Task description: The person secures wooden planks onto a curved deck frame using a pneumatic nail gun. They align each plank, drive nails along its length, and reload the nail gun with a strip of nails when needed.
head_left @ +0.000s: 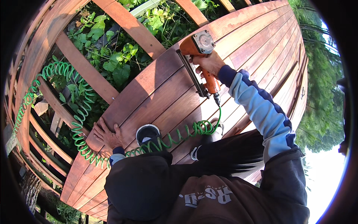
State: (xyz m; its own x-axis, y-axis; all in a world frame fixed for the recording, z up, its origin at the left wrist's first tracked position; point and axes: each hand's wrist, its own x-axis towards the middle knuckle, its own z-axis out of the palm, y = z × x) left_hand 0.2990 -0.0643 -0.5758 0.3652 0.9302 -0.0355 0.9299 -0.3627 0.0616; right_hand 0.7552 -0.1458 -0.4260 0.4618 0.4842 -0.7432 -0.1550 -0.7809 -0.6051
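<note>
My right hand [209,61] is wrapped round the handle of an orange nail gun [189,46] with a grey metal cap and a dark magazine. The tool is over the reddish wooden deck planks [164,98], near their outer edge. I cannot tell whether its nose touches the wood. From the handle's end, a green coiled air hose [203,127] runs left past my feet. My left hand [109,136] lies flat on the planks by the outer edge, fingers spread, close to the hose's coils.
My two shoes [148,133] stand on the planks. Beyond the deck edge, wooden railing slats [87,69] have gaps with green plants [112,61] behind them. More coiled hose hangs over the railing at left. Trees and bright sky lie past the right side.
</note>
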